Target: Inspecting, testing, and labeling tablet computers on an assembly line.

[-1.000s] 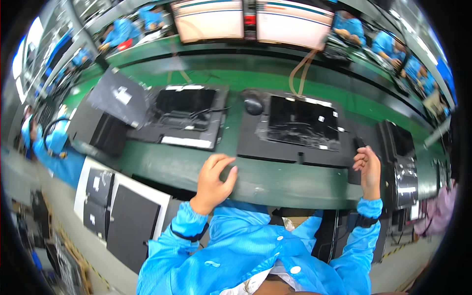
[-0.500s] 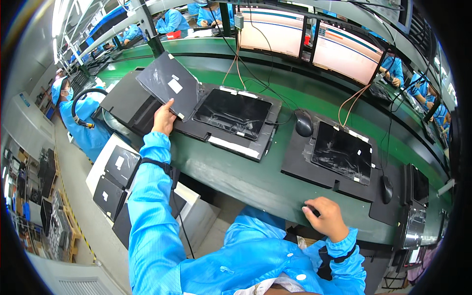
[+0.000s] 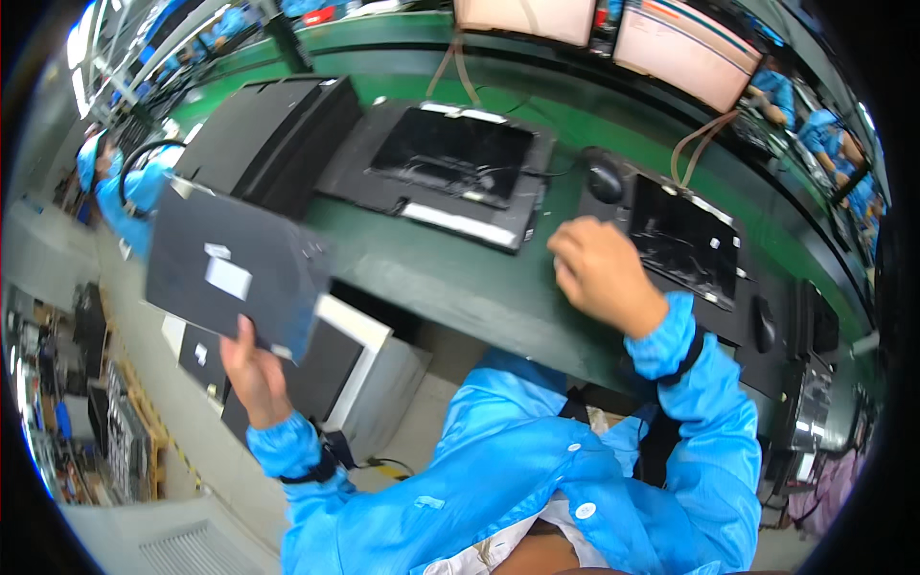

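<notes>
Gripped at its lower edge, a dark flat tablet-like panel (image 3: pixel 196 273) with white labels and clear film is in my left hand (image 3: pixel 255 376), with the thumb on the labelled face. It hangs tilted off the left end of the bench, above a white-edged container (image 3: pixel 359 326) with similar dark panels in it. Over the bench, my right hand (image 3: pixel 606 273) has its fingers curled in; whatever may be inside them is hidden. Near it are a black mouse (image 3: pixel 604 179) and a film-covered tablet (image 3: pixel 685 241). Another film-covered tablet (image 3: pixel 450 153) lies on a black base further left.
A large black box-like stand (image 3: pixel 264 134) occupies the bench's left end. Two monitors (image 3: pixel 685 53) stand along the back, with cables hanging down. A second mouse (image 3: pixel 764 324) and more dark devices (image 3: pixel 810 412) sit at right. A co-worker (image 3: pixel 120 201) is at far left.
My left hand has brought the panel down and left, away from the bench's black stand to above the container. My right hand has moved up and forward from the bench's front edge.
</notes>
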Action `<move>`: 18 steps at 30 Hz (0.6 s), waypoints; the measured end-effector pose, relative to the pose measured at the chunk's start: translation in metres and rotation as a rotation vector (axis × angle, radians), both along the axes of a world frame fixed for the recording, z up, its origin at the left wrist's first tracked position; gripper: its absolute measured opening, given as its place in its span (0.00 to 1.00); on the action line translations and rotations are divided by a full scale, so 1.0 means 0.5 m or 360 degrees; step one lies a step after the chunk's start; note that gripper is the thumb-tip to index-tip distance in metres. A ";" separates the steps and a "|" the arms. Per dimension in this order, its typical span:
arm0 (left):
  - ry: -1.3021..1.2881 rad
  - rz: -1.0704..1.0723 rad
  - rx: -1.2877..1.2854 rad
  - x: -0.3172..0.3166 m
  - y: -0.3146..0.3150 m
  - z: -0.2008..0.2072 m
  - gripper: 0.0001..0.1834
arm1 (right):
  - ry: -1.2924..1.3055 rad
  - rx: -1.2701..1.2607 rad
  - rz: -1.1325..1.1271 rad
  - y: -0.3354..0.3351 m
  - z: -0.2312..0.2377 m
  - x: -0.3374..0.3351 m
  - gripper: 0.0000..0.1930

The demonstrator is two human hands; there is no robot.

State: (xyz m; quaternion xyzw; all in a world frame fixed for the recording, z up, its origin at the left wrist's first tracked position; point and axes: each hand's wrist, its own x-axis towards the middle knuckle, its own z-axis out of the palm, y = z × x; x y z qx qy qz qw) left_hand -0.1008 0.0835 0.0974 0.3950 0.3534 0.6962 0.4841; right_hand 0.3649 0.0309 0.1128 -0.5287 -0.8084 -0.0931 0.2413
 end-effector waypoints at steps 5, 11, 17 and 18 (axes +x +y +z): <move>-0.0331 -0.0065 -0.0658 -0.103 -0.131 -0.165 0.22 | -0.0052 -0.0123 0.0026 0.074 -0.020 0.013 0.16; -0.0248 0.0003 -0.0905 -0.187 -0.142 -0.310 0.21 | 0.0167 -0.0282 0.0125 -0.027 -0.006 -0.007 0.14; 0.2015 0.0534 -0.1341 -0.209 -0.117 -0.269 0.38 | 0.0194 -0.0190 0.0113 -0.136 -0.030 0.030 0.12; 0.2628 0.0693 -0.1456 -0.164 -0.130 -0.218 0.45 | 0.0222 -0.0184 0.0114 -0.152 -0.030 0.039 0.12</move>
